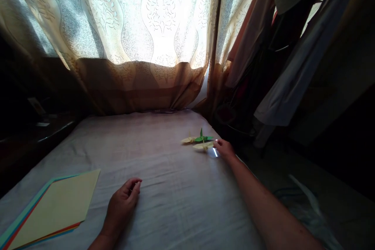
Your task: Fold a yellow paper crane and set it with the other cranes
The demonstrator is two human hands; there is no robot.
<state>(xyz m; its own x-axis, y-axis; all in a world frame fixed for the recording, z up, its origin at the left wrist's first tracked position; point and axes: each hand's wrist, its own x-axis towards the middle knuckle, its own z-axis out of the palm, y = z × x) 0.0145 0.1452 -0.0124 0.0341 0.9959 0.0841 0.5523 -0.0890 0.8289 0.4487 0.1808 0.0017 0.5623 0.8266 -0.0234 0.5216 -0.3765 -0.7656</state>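
Observation:
My right hand [224,149] reaches to the far right part of the bed, its fingers pinched at the right tip of a cream folded paper piece [203,146]. Just behind that piece lies a green folded paper piece [204,138] with a point sticking up, and to its left is another cream folded piece [189,140]. A small shiny clear item [215,152] shows below my right fingertips. My left hand [124,199] rests on the sheet nearer to me, fingers curled together with nothing visible in them.
A stack of coloured paper sheets [58,205], cream on top, lies on the bed [164,203] at the left. Patterned curtains [140,47] hang behind the bed. Clothes [284,90] hang at the right, and a dark surface [43,133] stands at the left.

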